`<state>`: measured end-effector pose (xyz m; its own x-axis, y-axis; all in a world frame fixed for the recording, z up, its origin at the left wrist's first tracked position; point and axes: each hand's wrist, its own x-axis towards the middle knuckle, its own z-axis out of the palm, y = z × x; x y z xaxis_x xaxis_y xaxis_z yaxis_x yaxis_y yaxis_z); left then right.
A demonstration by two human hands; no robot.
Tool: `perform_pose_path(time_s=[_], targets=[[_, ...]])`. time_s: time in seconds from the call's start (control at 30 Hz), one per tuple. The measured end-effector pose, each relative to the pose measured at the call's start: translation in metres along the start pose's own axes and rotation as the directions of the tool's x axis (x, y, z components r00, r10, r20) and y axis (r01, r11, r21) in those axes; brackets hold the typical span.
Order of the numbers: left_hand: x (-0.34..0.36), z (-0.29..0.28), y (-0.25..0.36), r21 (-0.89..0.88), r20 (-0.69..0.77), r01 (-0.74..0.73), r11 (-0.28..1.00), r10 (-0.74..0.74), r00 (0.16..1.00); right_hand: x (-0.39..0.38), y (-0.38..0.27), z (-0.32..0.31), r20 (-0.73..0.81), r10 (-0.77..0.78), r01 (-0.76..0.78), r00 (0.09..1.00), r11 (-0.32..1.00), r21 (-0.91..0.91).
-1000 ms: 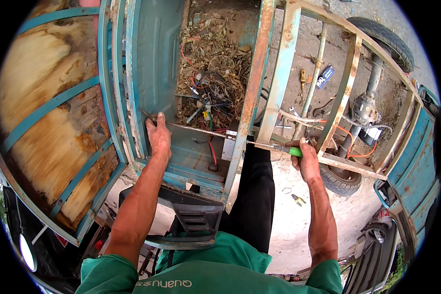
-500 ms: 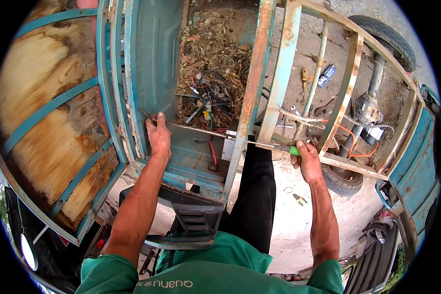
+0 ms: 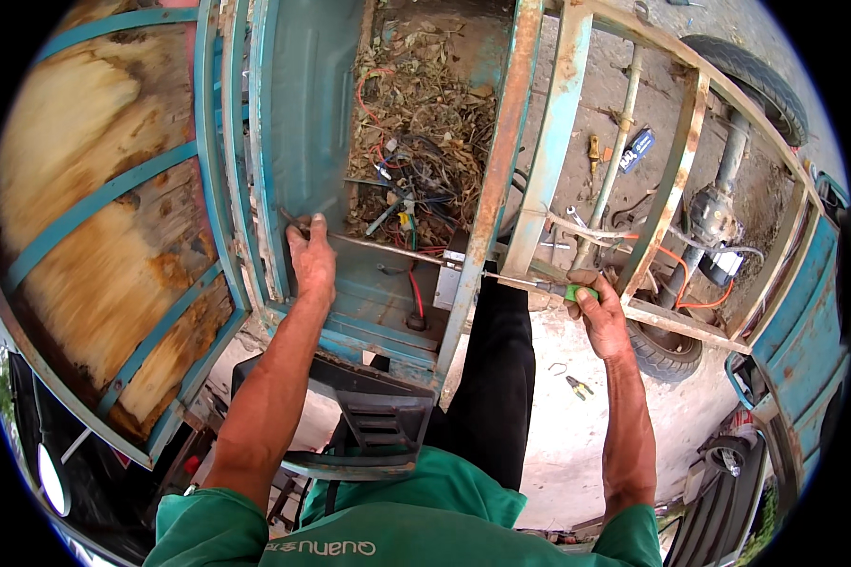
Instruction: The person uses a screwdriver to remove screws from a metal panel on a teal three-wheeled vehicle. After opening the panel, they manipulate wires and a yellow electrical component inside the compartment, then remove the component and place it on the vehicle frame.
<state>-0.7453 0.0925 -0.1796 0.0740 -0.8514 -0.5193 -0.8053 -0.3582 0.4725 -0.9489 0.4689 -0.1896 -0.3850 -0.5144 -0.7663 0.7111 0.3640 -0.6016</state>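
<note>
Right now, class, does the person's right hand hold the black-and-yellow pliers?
No, the right hand grips a green-handled screwdriver, while the pliers lie on the pale ground.

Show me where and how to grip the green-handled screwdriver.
Likely best by its thick green handle, coming from the right, as the right hand does: the thin shaft points left toward the silver metal piece, so the handle end faces right and offers more to close on.
</note>
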Motion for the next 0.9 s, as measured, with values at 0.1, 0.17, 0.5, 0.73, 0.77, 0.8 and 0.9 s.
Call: perform_pose_path(time_s=[0.1,0.17,0.5,0.73,0.77,0.8,0.9], targets=[[-0.003,0.0,0.004,-0.009,0.001,0.005,1.0,-0.005,1.0,-0.001,0.012,0.004,-0.038,-0.135,0.133,0.99,0.99,-0.047],[-0.003,0.0,0.004,-0.008,0.005,0.007,1.0,-0.007,1.0,-0.003,-0.001,0.004,-0.003,0.1,-0.098,0.995,0.98,0.174],[0.015,-0.004,-0.02,0.043,0.001,-0.086,0.995,0.086,0.996,0.0,0.013,0.0,0.034,-0.131,0.13,0.991,0.991,0.026],[0.005,-0.005,-0.002,0.026,0.074,0.032,0.999,-0.034,0.997,0.005,0.0,-0.004,0.019,0.264,-0.263,0.964,0.964,-0.04],[0.004,-0.005,-0.002,0.023,0.07,0.028,0.999,-0.03,0.997,0.003,0.0,0.0,0.014,0.187,-0.186,0.982,0.982,-0.024],[0.003,-0.004,-0.001,0.02,0.065,0.025,0.999,-0.026,0.998,0.002,0.005,0.002,-0.008,0.084,-0.083,0.996,0.996,0.01],[0.005,-0.005,-0.005,0.002,0.079,0.031,1.0,-0.031,0.996,0.0,0.016,0.006,-0.055,-0.103,0.11,0.993,0.982,0.154]])
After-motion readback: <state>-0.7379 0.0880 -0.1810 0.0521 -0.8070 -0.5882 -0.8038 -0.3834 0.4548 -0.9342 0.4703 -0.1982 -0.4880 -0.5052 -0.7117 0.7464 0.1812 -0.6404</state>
